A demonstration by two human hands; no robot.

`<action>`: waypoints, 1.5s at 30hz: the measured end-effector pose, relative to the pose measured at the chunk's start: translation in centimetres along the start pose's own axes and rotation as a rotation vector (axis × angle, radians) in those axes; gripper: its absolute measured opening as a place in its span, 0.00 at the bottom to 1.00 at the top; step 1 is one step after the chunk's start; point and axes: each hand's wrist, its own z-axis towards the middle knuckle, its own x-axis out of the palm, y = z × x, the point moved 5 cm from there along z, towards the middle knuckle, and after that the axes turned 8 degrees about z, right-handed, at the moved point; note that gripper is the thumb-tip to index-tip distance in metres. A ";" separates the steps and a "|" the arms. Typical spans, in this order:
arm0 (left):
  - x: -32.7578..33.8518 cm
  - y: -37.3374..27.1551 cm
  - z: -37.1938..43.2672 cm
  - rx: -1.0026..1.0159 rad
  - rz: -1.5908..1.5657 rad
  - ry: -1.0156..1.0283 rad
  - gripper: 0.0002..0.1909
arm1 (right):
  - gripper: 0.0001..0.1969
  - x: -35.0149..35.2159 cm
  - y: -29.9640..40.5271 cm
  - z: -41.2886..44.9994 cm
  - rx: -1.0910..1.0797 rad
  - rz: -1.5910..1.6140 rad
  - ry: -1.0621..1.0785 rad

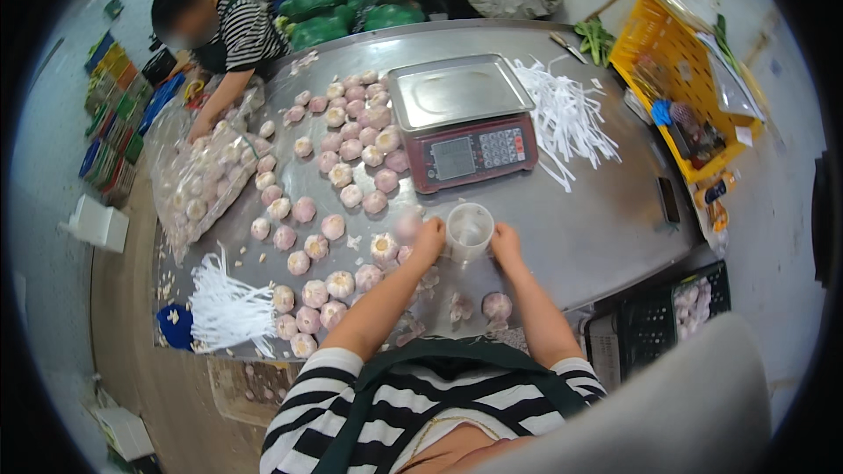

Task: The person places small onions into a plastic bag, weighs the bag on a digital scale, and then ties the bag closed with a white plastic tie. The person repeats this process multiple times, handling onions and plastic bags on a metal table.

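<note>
A translucent plastic cup (469,232) stands between my hands near the front of the metal table (566,243). My left hand (429,240), its fingers curled, is at the cup's left side, and my right hand (506,245) is at its right side. Fine detail at the fingertips is hard to make out. A blurred garlic bulb (408,224) is just left of my left hand. Many garlic bulbs (340,284) lie across the table's left half. Closer to my body, one bulb (496,307) rests among loose skins (461,307).
Beyond the cup is a digital scale (471,151) with a metal pan. White strips lie in two piles (566,112), (230,306). At the left, a co-worker (247,33) reaches into a clear bag of garlic (204,184). A knife (568,47), phone (667,199) and yellow crate (691,79) are at the right.
</note>
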 end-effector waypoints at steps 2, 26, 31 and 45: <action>1.9 2.1 0.2 0.117 0.153 0.058 0.09 | 0.11 0.6 0.2 -0.6 -0.053 -0.198 0.037; -18.4 6.1 -8.6 -0.165 -1.499 0.190 0.31 | 0.20 15.1 11.5 -3.6 -0.539 -0.107 0.192; -19.0 2.3 -8.8 0.034 -1.472 0.316 0.33 | 0.20 14.2 10.8 -7.4 0.540 1.152 0.675; -13.1 -7.7 -8.5 -0.328 -1.914 0.568 0.34 | 0.25 -2.1 16.7 -5.8 -0.747 -0.411 0.070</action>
